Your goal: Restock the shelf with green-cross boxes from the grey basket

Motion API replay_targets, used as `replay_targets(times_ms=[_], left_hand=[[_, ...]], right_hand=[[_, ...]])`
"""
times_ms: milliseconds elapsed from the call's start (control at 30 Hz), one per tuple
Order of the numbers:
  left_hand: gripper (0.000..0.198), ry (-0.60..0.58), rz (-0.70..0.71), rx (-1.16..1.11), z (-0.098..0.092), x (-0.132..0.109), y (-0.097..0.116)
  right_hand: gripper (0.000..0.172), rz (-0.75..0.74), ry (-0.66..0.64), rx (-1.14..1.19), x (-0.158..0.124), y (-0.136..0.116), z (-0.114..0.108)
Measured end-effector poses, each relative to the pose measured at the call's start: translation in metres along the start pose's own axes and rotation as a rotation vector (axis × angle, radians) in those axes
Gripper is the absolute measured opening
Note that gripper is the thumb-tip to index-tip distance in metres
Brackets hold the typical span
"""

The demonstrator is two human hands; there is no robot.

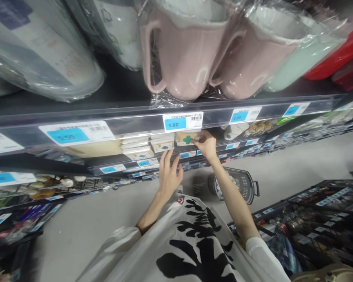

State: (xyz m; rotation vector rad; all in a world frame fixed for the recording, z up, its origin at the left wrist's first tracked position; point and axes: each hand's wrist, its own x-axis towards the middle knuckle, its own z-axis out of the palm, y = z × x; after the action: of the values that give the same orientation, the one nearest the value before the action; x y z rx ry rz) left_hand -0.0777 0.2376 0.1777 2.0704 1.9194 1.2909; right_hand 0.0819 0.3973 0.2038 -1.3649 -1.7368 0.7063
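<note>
My right hand (pixel 206 145) reaches up to a lower shelf and pinches a small tan box with a green shape on it (pixel 187 138). My left hand (pixel 168 173) hovers just below and left of it, fingers stretched out, holding nothing, close to a stack of flat white and tan boxes (pixel 139 145). Both arms come out of white sleeves over a white shirt with black print (pixel 194 243).
Pink mugs (pixel 182 51) and a mint one (pixel 300 55), wrapped in plastic, stand on the shelf above. Blue price tags (pixel 175 123) line the shelf edges. A dark shopping basket (pixel 241 184) sits on the grey floor. More shelves run at the lower right (pixel 317 211).
</note>
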Motion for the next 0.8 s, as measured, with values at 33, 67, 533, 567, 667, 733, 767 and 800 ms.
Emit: replay_targets(times_ms=[33, 67, 533, 567, 667, 733, 767, 800], left_hand=[[0.040, -0.018, 0.010, -0.013, 0.002, 0.000, 0.001], [0.041, -0.038, 0.023, -0.027, 0.004, 0.000, 0.003], [0.053, -0.162, 0.064, 0.012, 0.042, 0.036, 0.015], [0.053, -0.180, 0.053, 0.033, 0.042, 0.039, 0.015], [0.052, -0.243, 0.023, 0.104, 0.043, 0.045, 0.016], [0.051, -0.268, 0.011, 0.135, 0.043, 0.047, 0.017], [0.050, -0.272, 0.009, 0.144, 0.043, 0.048, 0.017], [0.049, -0.275, 0.008, 0.150, 0.043, 0.048, 0.018]], right_hand=[[0.036, -0.015, 0.007, -0.010, 0.000, -0.001, 0.002], [0.034, -0.032, 0.016, -0.020, 0.001, -0.002, 0.004], [0.025, -0.126, -0.015, -0.061, 0.004, -0.001, 0.011], [0.024, -0.138, -0.013, -0.060, 0.003, -0.002, 0.010], [0.031, -0.163, -0.002, -0.046, 0.004, -0.004, 0.010], [0.039, -0.140, -0.006, -0.022, 0.006, -0.007, 0.011], [0.043, -0.109, -0.013, -0.004, 0.008, -0.007, 0.013], [0.046, -0.068, -0.020, 0.020, 0.011, -0.008, 0.014]])
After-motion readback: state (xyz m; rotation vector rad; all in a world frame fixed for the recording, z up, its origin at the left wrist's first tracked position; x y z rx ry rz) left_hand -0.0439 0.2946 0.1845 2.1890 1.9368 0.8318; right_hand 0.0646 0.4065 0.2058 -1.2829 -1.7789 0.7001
